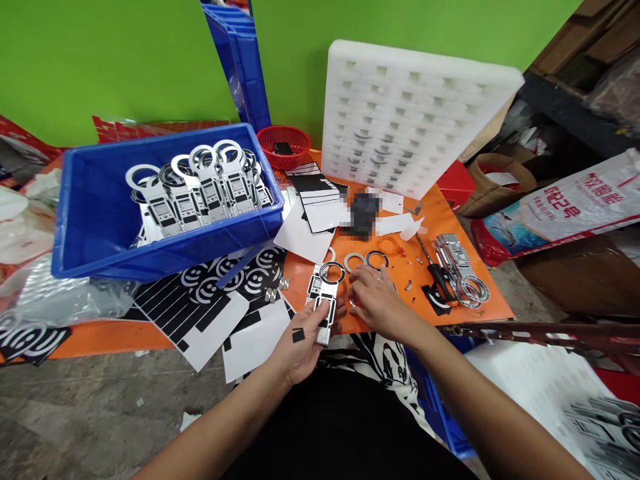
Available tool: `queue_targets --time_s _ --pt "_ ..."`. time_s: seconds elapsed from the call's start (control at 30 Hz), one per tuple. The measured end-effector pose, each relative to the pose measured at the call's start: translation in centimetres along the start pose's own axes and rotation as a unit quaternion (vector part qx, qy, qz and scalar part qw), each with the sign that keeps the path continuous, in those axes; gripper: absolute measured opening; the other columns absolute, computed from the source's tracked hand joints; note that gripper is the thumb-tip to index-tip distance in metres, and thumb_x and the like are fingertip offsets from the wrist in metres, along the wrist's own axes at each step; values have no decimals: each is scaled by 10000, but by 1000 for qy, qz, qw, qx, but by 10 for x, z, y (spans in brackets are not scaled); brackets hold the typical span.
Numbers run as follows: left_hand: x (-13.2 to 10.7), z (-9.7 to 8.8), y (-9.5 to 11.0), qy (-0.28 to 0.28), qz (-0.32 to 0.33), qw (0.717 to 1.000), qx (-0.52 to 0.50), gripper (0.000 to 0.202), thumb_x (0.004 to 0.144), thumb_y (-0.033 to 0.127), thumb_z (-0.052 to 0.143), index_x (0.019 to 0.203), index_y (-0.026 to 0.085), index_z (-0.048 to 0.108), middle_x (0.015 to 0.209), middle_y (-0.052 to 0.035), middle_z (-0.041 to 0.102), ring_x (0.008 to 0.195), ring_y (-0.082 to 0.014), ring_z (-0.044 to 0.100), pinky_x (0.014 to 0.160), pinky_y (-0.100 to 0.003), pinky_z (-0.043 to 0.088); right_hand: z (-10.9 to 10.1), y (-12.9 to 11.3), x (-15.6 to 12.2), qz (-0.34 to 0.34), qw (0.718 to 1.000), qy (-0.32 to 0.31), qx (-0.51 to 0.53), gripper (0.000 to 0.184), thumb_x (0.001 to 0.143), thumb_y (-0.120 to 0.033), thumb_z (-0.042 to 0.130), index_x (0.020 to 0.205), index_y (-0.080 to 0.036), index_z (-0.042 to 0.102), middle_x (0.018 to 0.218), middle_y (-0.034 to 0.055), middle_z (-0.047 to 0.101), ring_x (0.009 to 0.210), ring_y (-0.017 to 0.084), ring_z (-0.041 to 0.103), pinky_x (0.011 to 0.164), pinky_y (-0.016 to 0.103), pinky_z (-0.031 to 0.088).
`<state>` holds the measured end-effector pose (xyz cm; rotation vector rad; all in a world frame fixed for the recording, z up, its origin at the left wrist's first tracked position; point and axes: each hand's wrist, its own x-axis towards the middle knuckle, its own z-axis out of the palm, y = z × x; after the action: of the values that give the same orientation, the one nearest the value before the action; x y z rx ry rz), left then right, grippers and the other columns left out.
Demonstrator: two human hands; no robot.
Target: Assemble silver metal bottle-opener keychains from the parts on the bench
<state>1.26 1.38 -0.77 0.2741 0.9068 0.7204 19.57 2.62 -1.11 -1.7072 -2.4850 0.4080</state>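
My left hand [301,339] is wrapped round a flat white-and-black bracket with a ring at its top [327,291], thumb on its front face. A small black square sticks to the skin near that thumb. Another similar bracket [314,285] lies just behind it. To the right, my right hand [379,301] is low over the orange table, its fingers bent and drawn together; what is between the fingertips is too small to make out. Just beyond those fingers lie a pale ring [355,260] and a black-and-white ring [377,259].
A blue bin [220,237] at left holds several similar brackets. Sticker sheets [210,327] overlap the front edge. A red basket [283,141] and white foam block [415,113] stand behind. At right are a screwdriver [437,272] and stacked metal brackets [457,260].
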Motion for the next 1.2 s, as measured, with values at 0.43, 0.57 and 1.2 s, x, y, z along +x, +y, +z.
queue_targets --time_s 0.43,0.57,1.2 --pt "-2 3 2 5 -6 1000 -3 214 821 296 725 976 156 679 1111 -112 708 1073 -247 655 828 -304 547 1 4 -1 2 1000 20 11 49 824 -191 660 825 -197 612 1196 115 571 1297 338 434 1101 711 183" --pt "-2 3 2 11 -10 1000 3 205 828 299 719 967 154 683 1092 -115 715 1075 -243 656 851 -302 540 -4 5 4 7 999 -11 37 96 800 -176 682 809 -186 587 1132 104 570 1210 301 495 1110 680 204" --pt "-8 4 6 -43 -6 998 -50 391 825 530 663 750 147 655 579 27 513 490 -74 452 501 -201 428 -34 -60 -31 108 797 26 594 179 890 -337 615 759 -215 597 1219 74 541 1190 222 533 1018 386 405"
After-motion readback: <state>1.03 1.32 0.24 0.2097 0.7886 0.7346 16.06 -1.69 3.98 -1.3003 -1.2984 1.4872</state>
